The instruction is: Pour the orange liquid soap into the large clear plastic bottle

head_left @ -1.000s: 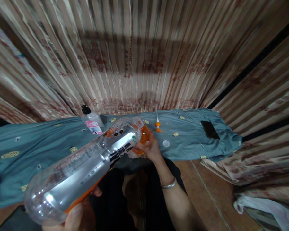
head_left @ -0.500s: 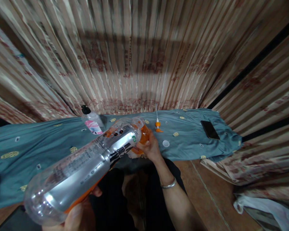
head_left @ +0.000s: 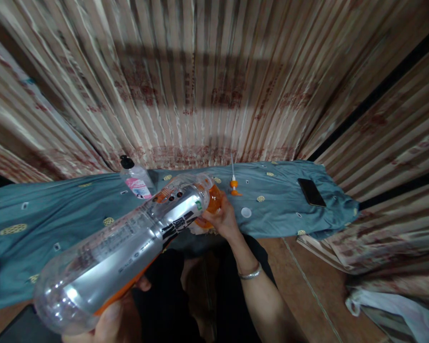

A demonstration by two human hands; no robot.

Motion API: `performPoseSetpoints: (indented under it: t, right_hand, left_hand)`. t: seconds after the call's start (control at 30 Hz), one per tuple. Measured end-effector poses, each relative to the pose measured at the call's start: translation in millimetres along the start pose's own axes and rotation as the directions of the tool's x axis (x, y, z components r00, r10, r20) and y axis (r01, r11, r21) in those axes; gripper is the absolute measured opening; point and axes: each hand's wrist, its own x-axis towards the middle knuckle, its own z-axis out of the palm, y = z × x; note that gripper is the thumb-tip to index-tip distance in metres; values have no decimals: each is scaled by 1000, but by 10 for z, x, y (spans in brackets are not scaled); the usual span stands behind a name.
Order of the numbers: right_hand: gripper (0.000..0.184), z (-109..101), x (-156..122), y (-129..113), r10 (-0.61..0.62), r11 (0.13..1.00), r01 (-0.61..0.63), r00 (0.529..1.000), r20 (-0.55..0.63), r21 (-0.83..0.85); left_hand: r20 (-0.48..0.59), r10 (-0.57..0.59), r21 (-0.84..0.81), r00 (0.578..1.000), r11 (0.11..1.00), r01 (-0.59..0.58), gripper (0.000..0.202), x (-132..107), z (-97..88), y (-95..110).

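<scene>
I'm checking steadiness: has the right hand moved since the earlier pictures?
No, not visibly: the right hand keeps its place relative to the patterned cloth.

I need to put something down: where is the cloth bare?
Bare cloth lies between the orange pump, the white disc and the phone, and left of the pink-labelled bottle. It is crowded in the middle, where the left hand holds the silver-labelled bottle and the right hand an orange container.

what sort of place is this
Probably a curtained-off nook in a home: pleated, printed curtains hang close around, a patterned blue-green cloth is spread in front of them, and a brown tiled floor shows below.
</scene>
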Motion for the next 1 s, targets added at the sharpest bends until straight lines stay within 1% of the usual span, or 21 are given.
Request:
performPoseSetpoints:
  t: [0.2,0.3,0.4,0.53,0.67,0.83,0.9,1.0]
  right_hand:
    - [72,-7,-3,-7,7,1000,-7,1000,-8,-3]
    - [71,-1,-2,-12,13,1000,-13,1000,-6,11]
    - [72,10,1,-8,19,1000,-18,1000,-12,25]
    - [70,14,0,6,-1,1000,1,1000,-21,19]
    - [70,8,-2,15,10,1000,-10,1000,-17,21]
    - [72,-5,-1,3,22,1000,-22,1000,-4,4]
    - [72,-8,-2,-7,15,1000,-15,1000,-7,10]
    - [70,-9,-5,-20,-7,1000,7,1000,-8,26]
  left_hand:
    - [11,19,20,1000,1000,-19,61,7,-11,7]
    - [4,7,16,1000,1000,-7,66,2,3,14]
    - [23,9,6,1000,1000,-10,70,-15,16,22]
    - [33,12,-2,999,1000,-12,67,-22,3,27]
    - [33,19,15,999,1000,-19,62,-8,-8,25]
    - [15,15,14,1000,1000,-15,62,-13,-6,11]
    - [14,18,5,1000,1000,-18,60,-6,-7,0]
    - [27,3,-6,1000,1000,-3,62,7,-6,-5]
